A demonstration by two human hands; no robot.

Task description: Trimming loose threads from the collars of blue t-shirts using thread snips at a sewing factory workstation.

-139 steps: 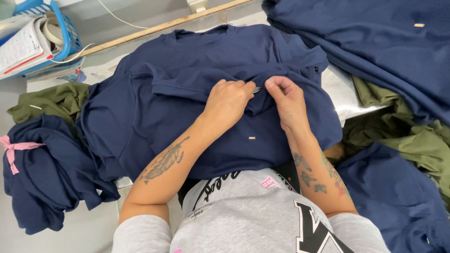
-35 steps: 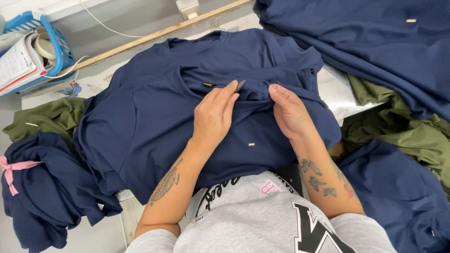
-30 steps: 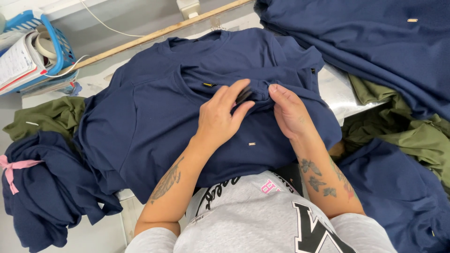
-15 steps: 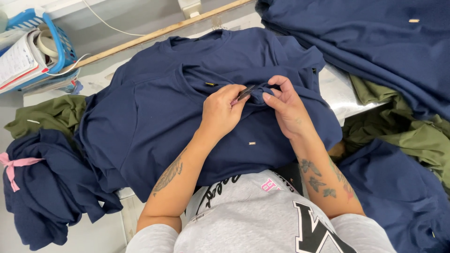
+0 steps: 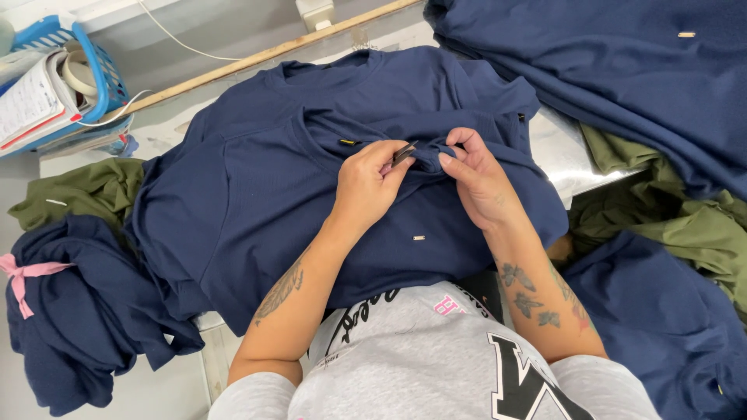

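A navy T-shirt [image 5: 257, 194] lies spread on the metal table in front of me. My left hand [image 5: 366, 187] holds a small dark thread snipper [image 5: 405, 153] between thumb and fingers, its tip at a raised fold of the shirt. My right hand [image 5: 476, 183] pinches that fold of navy cloth just to the right of the snipper. A small yellow tag [image 5: 348, 141] shows on the shirt beside my left hand. Below my hands a tiny pale tag [image 5: 419, 237] sits on the cloth.
A blue basket [image 5: 101, 70] with papers and a tape roll stands at the far left. Olive garments [image 5: 78, 190] and a navy bundle tied with pink ribbon [image 5: 70, 311] lie left. More navy cloth [image 5: 622, 70] and olive cloth [image 5: 685, 225] are piled right.
My hands went from lying flat on the shirt to working a fold. The right hand has pinched the cloth up, and the left hand has brought the snipper's tip to it.
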